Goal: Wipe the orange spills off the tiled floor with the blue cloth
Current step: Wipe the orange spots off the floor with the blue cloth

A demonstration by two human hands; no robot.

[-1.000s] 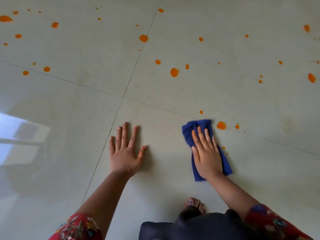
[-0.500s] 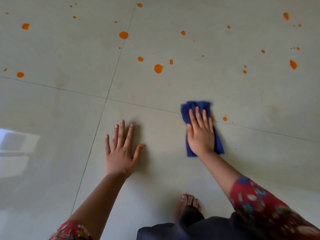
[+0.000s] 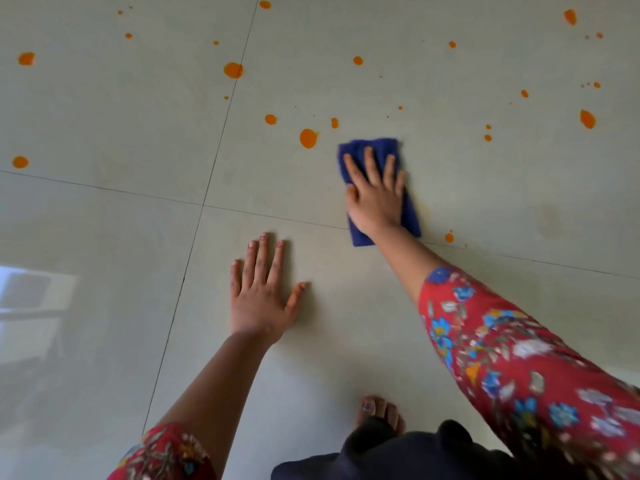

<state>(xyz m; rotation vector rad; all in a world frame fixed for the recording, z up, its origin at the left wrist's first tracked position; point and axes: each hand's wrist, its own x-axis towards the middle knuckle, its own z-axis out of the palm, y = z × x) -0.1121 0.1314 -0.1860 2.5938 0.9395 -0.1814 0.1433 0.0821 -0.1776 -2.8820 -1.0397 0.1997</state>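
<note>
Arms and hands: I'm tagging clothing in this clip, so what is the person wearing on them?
The right sleeve is red, printed with blue, white and yellow flowers, and ends partway down the forearm. The left sleeve, in the same fabric, shows only at the picture's bottom edge. The left hand and right hand are ungloved.

Tiled floor (image 3: pixel 104 237): pale, glossy, grout lines crossing left of the blue cloth (image 3: pixel 367 148). On it:
- the cloth, folded, flat
- orange spills (image 3: pixel 308 137), scattered beyond and to both sides of the cloth
- left hand (image 3: pixel 258 299), flat, nearer than the cloth
- bare foot (image 3: pixel 381 414), nearest
</note>
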